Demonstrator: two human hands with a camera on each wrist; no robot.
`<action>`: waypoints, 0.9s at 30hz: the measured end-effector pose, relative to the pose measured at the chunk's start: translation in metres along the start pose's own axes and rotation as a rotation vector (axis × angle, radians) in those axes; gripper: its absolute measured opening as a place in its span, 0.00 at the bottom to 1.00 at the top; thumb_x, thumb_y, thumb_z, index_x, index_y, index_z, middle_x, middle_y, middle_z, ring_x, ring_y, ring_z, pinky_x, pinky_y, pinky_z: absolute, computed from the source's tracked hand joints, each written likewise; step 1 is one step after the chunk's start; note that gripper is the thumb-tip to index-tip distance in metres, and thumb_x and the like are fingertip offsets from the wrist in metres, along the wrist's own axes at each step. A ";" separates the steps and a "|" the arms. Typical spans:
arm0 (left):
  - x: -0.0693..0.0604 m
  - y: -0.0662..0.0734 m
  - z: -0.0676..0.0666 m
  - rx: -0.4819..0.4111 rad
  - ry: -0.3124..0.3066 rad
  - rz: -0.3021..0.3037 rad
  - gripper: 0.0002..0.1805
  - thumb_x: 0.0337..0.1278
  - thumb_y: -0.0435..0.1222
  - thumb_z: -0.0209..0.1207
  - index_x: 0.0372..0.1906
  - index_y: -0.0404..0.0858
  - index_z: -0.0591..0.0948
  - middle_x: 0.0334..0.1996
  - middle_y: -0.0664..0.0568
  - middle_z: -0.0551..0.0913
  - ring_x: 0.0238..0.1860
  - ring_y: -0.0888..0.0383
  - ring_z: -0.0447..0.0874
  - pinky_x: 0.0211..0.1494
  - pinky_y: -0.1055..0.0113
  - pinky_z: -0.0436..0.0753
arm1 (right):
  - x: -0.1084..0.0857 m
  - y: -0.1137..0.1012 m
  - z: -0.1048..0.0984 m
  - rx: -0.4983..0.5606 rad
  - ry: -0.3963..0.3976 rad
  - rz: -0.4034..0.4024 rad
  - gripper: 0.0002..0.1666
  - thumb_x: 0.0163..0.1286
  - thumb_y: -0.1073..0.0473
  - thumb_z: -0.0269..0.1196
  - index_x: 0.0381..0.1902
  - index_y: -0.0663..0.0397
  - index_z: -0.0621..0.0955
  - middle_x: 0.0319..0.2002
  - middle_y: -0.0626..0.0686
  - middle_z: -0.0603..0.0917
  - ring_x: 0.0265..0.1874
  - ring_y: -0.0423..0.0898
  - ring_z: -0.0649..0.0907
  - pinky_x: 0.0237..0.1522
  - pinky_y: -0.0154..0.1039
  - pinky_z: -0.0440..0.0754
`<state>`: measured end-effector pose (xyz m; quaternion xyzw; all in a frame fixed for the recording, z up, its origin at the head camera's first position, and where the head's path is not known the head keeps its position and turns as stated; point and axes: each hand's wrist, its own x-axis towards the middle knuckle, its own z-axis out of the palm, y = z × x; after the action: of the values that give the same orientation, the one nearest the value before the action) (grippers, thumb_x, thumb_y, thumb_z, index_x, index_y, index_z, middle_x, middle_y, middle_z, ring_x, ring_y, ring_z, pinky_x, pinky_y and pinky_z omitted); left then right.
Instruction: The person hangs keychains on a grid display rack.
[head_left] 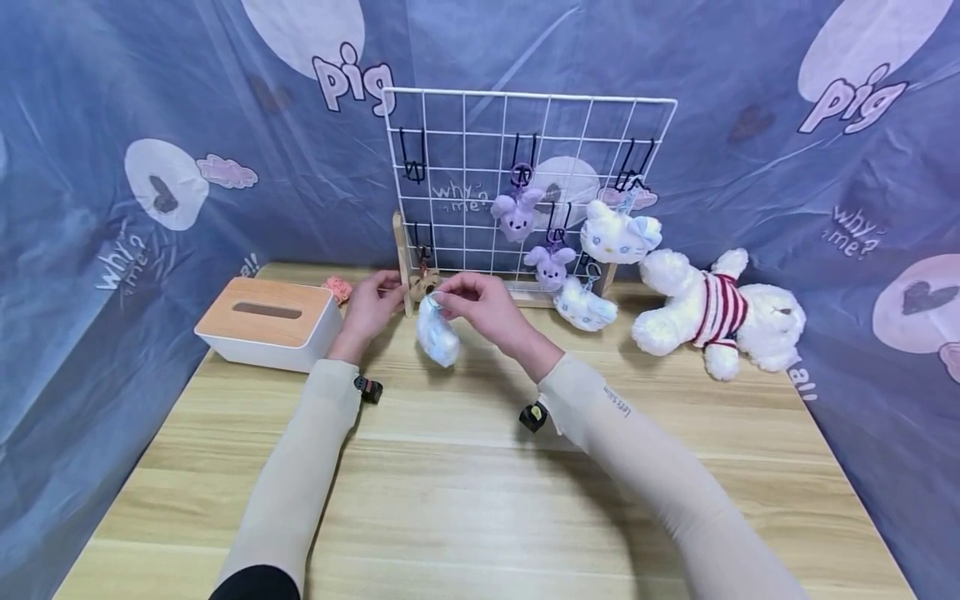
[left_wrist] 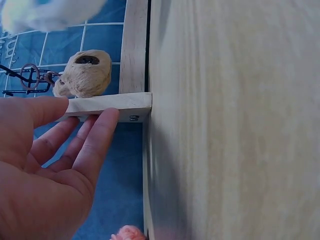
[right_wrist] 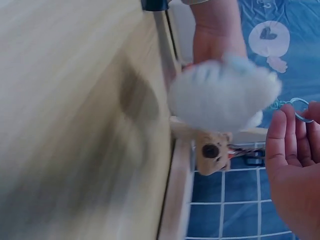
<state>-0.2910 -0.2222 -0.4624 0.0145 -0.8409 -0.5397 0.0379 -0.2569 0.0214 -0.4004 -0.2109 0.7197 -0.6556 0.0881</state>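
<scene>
My left hand [head_left: 369,310] grips the wooden end post [left_wrist: 112,103] of the wire grid stand, thumb on one side and fingers on the other. From my right hand [head_left: 483,307] dangles a white plush keychain [head_left: 437,335] with light-blue details; the fingers pinch its pale-blue ring [right_wrist: 301,106]. In the right wrist view the plush is blurred, its face not clearly visible. Close behind it, a brown plush bear keychain [left_wrist: 92,74] hangs from a low black hook beside the post. The white wire grid [head_left: 465,179] stands upright.
Two purple plush keychains [head_left: 517,215] and two white cat-face keychains [head_left: 618,235] hang from hooks. An upper-left hook [head_left: 413,158] is bare. A tissue box [head_left: 262,321] and a pink item [head_left: 339,289] lie left; a white plush toy [head_left: 720,312] lies right.
</scene>
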 end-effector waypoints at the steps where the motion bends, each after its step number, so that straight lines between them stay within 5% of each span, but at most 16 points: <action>1: 0.000 0.000 0.000 0.000 0.002 0.003 0.23 0.83 0.35 0.63 0.73 0.29 0.80 0.63 0.32 0.85 0.58 0.40 0.89 0.64 0.55 0.98 | 0.001 -0.003 0.001 -0.003 -0.005 -0.008 0.09 0.79 0.69 0.69 0.52 0.71 0.88 0.45 0.60 0.92 0.35 0.41 0.90 0.46 0.35 0.98; 13: -0.001 -0.001 -0.006 0.033 0.027 0.025 0.22 0.84 0.36 0.61 0.72 0.29 0.81 0.63 0.31 0.86 0.59 0.41 0.89 0.60 0.60 0.98 | 0.007 -0.044 0.013 -0.055 -0.056 -0.070 0.09 0.80 0.66 0.69 0.51 0.67 0.89 0.42 0.57 0.92 0.35 0.40 0.89 0.44 0.34 0.96; 19: -0.002 0.001 -0.005 0.123 0.048 0.055 0.21 0.84 0.35 0.58 0.72 0.30 0.82 0.64 0.30 0.87 0.64 0.36 0.87 0.70 0.48 0.90 | 0.013 -0.055 0.014 -0.060 -0.054 -0.092 0.08 0.80 0.65 0.70 0.51 0.65 0.89 0.40 0.55 0.92 0.36 0.42 0.90 0.48 0.43 0.99; 27: -0.001 -0.001 -0.003 0.148 0.024 0.043 0.22 0.82 0.33 0.58 0.73 0.32 0.81 0.63 0.31 0.87 0.63 0.37 0.87 0.69 0.47 0.91 | 0.019 -0.070 0.016 -0.071 -0.034 -0.119 0.08 0.80 0.64 0.70 0.49 0.64 0.89 0.37 0.52 0.91 0.35 0.41 0.88 0.43 0.36 0.96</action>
<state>-0.2902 -0.2253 -0.4618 0.0059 -0.8782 -0.4747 0.0586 -0.2544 -0.0048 -0.3306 -0.2675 0.7272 -0.6299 0.0535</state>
